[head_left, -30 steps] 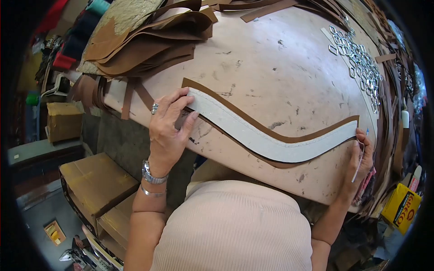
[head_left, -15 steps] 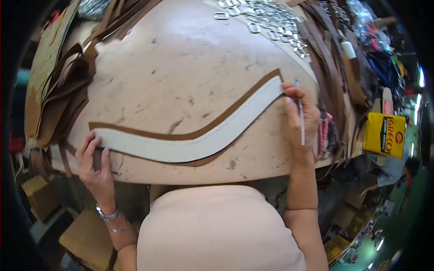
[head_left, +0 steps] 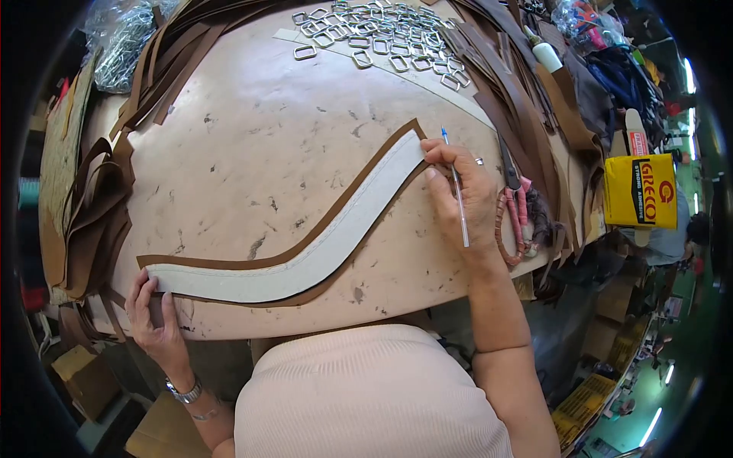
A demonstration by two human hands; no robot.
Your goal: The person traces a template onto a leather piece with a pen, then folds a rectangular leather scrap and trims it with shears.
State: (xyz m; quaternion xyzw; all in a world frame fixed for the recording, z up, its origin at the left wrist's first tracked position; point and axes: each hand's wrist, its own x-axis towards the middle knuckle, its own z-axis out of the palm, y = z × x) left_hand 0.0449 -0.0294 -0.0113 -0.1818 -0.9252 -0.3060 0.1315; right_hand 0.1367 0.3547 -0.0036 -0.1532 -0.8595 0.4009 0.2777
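A curved white strip (head_left: 313,263), with a thin line along its upper edge, lies over a brown leather strip (head_left: 374,160) of similar shape. The brown shows along the upper edge and partly below. At the left end, my left hand (head_left: 156,324) is closed with its fingertips and thumb on the strips. My right hand (head_left: 466,195) pinches their upper right end between thumb and fingers. A clear pen (head_left: 460,202) with a blue end is tucked through the same hand, lying across its fingers.
Many metal buckles (head_left: 397,42) lie at the back of the table (head_left: 229,175). Scissors (head_left: 510,172) with pink-wrapped handles rest right, near brown leather strips (head_left: 500,72). A yellow GRECO box (head_left: 640,191) and a white bottle (head_left: 546,55) are beyond. Folded brown leather (head_left: 99,206) sits left.
The view has shifted, bringing more of the buckles and scissors into sight. The strips slant more steeply in view, left end lower. Both hands keep hold at the ends.
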